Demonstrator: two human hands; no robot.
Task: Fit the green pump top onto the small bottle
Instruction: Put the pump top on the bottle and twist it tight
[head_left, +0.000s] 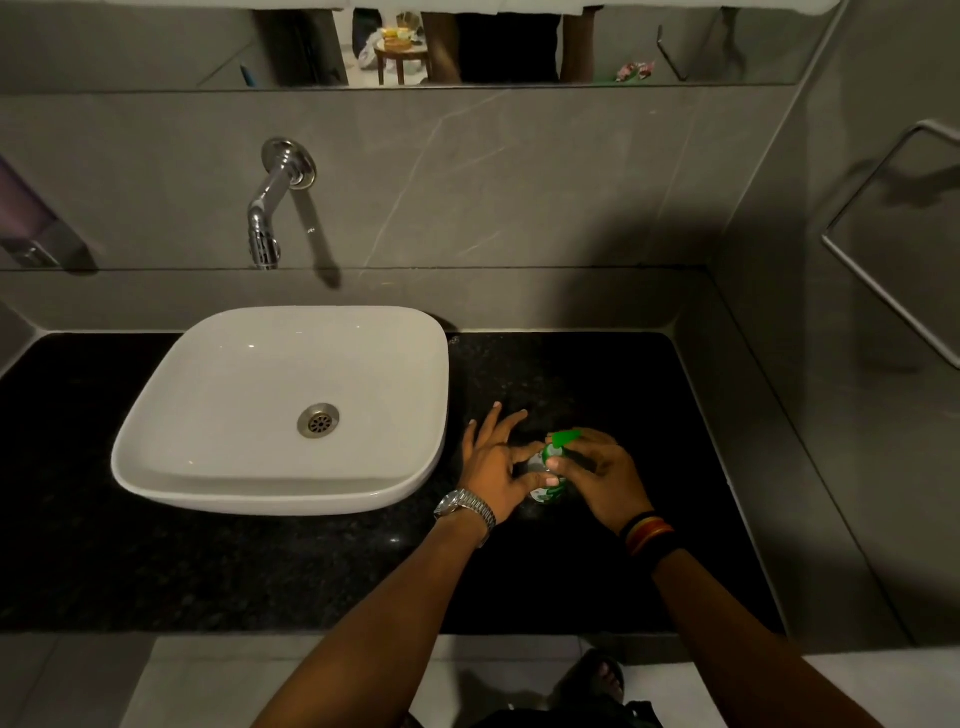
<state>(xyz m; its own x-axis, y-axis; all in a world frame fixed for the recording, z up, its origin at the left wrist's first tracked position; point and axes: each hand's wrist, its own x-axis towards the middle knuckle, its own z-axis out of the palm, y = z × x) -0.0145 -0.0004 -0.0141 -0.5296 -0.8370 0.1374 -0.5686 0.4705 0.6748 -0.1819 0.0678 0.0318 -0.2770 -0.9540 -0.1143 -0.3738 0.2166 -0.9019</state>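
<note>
A small bottle (546, 493) with a green and white label stands on the black counter (260, 571), right of the basin. The green pump top (565, 439) sits over the bottle's neck. My right hand (605, 478) wraps around the pump top from the right, thumb pressed on its collar. My left hand (493, 462) pinches the bottle's upper part between thumb and forefinger, its other fingers spread out over the counter. Most of the bottle is hidden by both hands.
A white square basin (156, 447) with a steel drain stands at the left. A chrome tap (267, 218) juts from the grey wall above it. A metal towel ring (883, 296) hangs on the right wall. A mirror runs along the top.
</note>
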